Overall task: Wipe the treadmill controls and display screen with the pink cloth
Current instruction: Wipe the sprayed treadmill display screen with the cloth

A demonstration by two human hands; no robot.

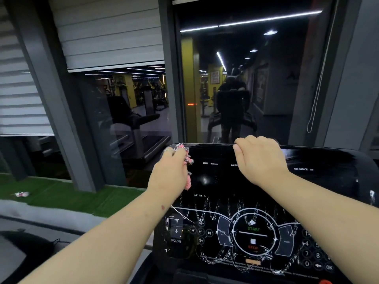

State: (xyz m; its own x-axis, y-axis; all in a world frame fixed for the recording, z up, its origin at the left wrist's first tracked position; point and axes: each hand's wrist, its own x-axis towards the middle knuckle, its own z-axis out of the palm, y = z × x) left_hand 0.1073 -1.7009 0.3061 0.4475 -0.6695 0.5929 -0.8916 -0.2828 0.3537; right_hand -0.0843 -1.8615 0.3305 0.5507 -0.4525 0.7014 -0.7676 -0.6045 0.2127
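The treadmill console (266,201) fills the near right of the view, its long axis running left to right. Its dark display screen (215,177) takes the far half, and the controls (253,236), ringed with white streaks, lie nearer the person. The right hand (260,160) curls over the far top edge of the console, fingers hooked on the rim (probably to steady it). The left hand (170,171) sits at the far left corner of the screen, fingers bunched around the pink cloth (187,165), which hangs against the glass. From that corner the unwiped surface stretches right and toward the person, so the left hand is the nearer one for a rightward sweep.
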